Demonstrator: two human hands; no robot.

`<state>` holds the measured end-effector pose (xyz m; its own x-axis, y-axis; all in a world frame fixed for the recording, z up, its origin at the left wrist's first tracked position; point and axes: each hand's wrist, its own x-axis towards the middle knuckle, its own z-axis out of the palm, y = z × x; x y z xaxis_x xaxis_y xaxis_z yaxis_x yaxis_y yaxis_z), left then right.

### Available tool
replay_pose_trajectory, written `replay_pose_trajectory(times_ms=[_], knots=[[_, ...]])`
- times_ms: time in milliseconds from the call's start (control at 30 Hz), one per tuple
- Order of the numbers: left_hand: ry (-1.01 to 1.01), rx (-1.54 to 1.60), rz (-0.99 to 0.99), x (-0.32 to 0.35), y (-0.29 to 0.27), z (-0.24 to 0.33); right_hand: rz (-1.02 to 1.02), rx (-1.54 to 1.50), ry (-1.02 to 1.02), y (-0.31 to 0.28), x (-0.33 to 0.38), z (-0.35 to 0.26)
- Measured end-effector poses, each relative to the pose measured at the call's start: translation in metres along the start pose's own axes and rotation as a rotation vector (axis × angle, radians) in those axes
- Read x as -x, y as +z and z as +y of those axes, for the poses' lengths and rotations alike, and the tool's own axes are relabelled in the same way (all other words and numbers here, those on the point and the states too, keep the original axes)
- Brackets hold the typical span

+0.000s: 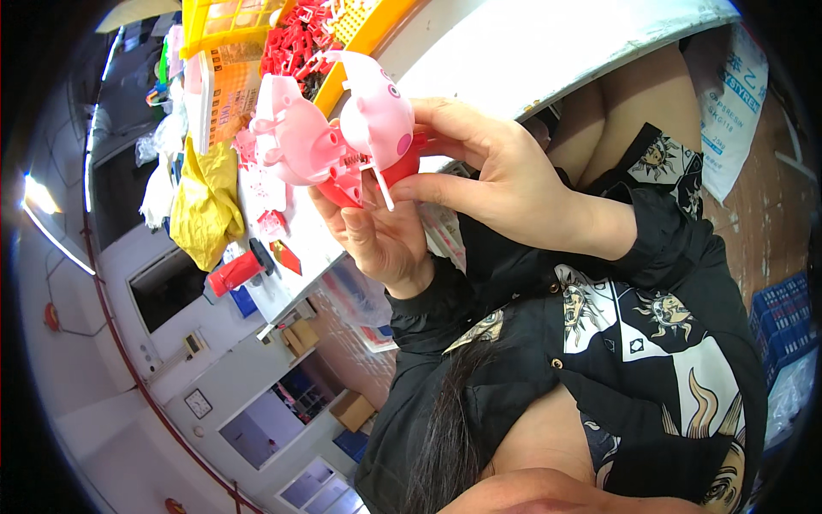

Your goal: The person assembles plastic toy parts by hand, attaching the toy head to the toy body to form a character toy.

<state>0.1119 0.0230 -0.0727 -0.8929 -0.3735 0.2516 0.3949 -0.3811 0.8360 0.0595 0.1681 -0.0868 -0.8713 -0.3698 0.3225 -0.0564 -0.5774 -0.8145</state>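
Note:
A pink and red plastic toy figure is held up between my two hands, its two shell halves spread apart. The right half carries a printed eye and a magenta cheek spot. The pink inner side of the other half faces me, with pegs on it. A small dark coil spring shows between the halves, above a thin white stick. My right hand pinches the right half between thumb and fingers. My left hand supports the toy from below, its fingers partly hidden behind the red part.
Behind the toy, a yellow tray holds red and pink plastic parts. A yellow bag hangs by the white table. A red cylinder and loose pink pieces lie along the left edge. Blue crates stand at right.

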Motion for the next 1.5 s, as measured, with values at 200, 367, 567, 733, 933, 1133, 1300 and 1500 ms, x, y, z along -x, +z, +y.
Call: replay_pose_trajectory(times_ms=[200, 367, 567, 733, 933, 1133, 1300, 1500], knots=[[-0.003, -0.008, 0.021, 0.001, 0.001, -0.001, 0.028, -0.019, 0.003, 0.001, 0.001, -0.001], [-0.008, -0.021, -0.002, 0.001, -0.002, -0.003, 0.013, -0.011, -0.008, -0.003, 0.001, 0.000], [0.007, -0.064, -0.002, 0.001, 0.001, -0.001, 0.105, 0.020, -0.106, 0.004, -0.001, 0.007], [0.036, -0.142, 0.001, 0.001, 0.014, -0.001, 0.101, 0.005, -0.088, 0.003, -0.001, 0.007], [0.055, -0.165, -0.014, 0.000, 0.015, -0.002, 0.096, 0.034, -0.078, 0.002, 0.000, 0.004], [0.075, -0.218, -0.036, 0.000, 0.016, -0.002, 0.090, -0.017, -0.012, 0.002, 0.001, 0.001], [0.069, -0.237, -0.038, 0.002, 0.017, -0.004, 0.032, -0.050, 0.045, 0.000, 0.000, -0.004], [0.069, -0.239, -0.054, 0.000, 0.023, -0.006, 0.039, -0.171, 0.127, -0.003, -0.001, -0.002]])
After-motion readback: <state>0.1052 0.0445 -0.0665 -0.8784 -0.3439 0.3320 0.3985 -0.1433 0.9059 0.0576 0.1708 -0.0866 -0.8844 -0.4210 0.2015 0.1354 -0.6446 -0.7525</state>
